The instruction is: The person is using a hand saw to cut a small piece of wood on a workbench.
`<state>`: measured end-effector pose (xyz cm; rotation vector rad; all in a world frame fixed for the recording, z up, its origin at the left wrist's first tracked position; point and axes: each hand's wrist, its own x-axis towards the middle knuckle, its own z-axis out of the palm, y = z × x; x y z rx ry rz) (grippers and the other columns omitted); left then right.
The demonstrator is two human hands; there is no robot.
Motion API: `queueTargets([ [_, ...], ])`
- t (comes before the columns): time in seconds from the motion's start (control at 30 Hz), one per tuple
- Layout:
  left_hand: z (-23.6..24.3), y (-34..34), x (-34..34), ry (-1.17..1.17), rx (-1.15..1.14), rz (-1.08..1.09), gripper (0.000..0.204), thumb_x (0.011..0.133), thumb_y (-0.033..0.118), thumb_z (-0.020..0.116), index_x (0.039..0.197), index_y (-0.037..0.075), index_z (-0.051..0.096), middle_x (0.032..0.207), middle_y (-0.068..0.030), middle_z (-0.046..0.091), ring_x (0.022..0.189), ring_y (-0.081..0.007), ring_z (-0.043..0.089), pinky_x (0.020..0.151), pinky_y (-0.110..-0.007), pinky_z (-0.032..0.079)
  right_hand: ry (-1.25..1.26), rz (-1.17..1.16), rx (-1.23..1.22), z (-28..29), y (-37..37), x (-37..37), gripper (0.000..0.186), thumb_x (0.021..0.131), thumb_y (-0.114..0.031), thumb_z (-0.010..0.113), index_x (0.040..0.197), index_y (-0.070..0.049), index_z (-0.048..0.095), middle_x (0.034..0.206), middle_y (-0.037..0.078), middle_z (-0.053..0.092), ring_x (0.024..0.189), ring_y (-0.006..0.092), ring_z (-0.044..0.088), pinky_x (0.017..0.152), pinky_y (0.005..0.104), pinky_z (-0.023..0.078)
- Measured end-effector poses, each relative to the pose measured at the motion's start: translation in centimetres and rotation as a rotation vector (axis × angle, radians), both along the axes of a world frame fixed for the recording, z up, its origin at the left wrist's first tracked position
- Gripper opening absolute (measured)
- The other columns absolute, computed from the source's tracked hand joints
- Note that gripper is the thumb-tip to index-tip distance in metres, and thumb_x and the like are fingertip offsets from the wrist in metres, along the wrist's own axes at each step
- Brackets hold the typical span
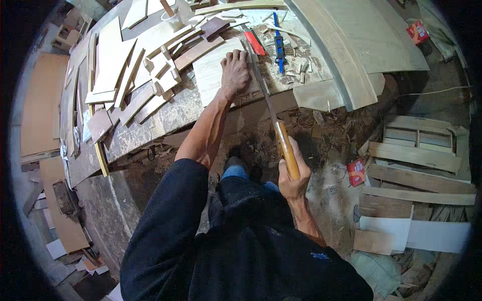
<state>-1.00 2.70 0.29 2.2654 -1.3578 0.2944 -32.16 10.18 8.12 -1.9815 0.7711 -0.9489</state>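
Note:
A pale flat board (206, 75) lies at the near edge of the workbench. My left hand (235, 74) presses down on its right part, the fingers curled. My right hand (293, 173) is wrapped round the yellow-brown wooden handle of a handsaw (266, 96). The narrow blade runs away from me along the board's right edge, just right of my left hand. Whether its teeth are in the wood I cannot tell. Beyond the blade lie a flat red piece (255, 43) and a long blue tool with a black middle part (279, 46).
Offcuts and strips (165, 70) crowd the bench's left half, with a white cup (172, 20) behind them. Small wood chips (303, 70) lie near the blue tool. A long curved panel (336, 55) covers the right side. Boards and a frame (414, 155) lie on the floor at right.

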Motion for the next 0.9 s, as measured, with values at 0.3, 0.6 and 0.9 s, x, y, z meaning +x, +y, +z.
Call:
queueTargets([
  [0.3,1.2,-0.5,-0.6,-0.020,-0.007,-0.023,0.042,0.072,0.011,0.055,0.113,0.005,0.048,0.106,-0.0130,0.049,0.103,-0.0320,0.046,0.087,-0.046,0.035,0.027,0.028,0.107,-0.8,-5.8,7.5,0.053,0.078,0.005,0.054,0.131,0.001,0.050,0.104,0.024,0.064,0.088,0.0284,0.066,0.076,0.0354,0.052],
  [0.6,-0.2,-0.3,0.5,0.015,-0.041,-0.015,0.043,0.070,0.012,0.055,0.113,0.006,0.048,0.107,-0.0136,0.048,0.104,-0.0325,0.044,0.088,-0.046,0.035,-0.051,0.018,0.085,1.4,-2.7,4.9,0.053,0.079,0.009,0.048,0.132,-0.002,0.051,0.112,0.020,0.063,0.098,0.0293,0.064,0.082,0.0342,0.051],
  [0.9,-0.9,-0.2,1.4,0.030,-0.016,0.005,0.054,0.067,0.010,0.062,0.119,0.008,0.047,0.110,-0.0122,0.047,0.105,-0.0328,0.045,0.088,-0.047,0.038,-0.020,-0.002,0.050,-1.4,-5.2,10.1,0.056,0.079,0.005,0.054,0.133,-0.005,0.050,0.100,0.024,0.065,0.088,0.0320,0.067,0.072,0.0355,0.052],
])
